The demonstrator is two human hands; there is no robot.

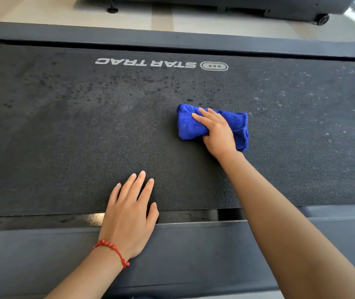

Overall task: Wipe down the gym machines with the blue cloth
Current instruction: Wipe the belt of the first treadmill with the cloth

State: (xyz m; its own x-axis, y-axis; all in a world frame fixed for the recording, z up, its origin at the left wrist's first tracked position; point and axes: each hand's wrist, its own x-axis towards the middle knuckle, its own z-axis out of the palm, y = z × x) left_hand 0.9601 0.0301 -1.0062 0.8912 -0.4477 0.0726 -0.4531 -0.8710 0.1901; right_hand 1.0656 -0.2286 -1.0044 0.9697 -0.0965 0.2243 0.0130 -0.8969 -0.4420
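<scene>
blue cloth (196, 124) under right hand (217, 134) fingers (bunched)

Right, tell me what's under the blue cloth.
The blue cloth lies on the treadmill belt, with the right hand gripping it from above. The patch of belt beneath the cloth is covered, so whether it is wet or dirty can't be seen.

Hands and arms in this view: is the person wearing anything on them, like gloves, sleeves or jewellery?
No gloves and no sleeves show: both forearms are bare. The left hand has a red beaded bracelet on a red cord round its wrist. The right hand wears nothing visible.
</scene>
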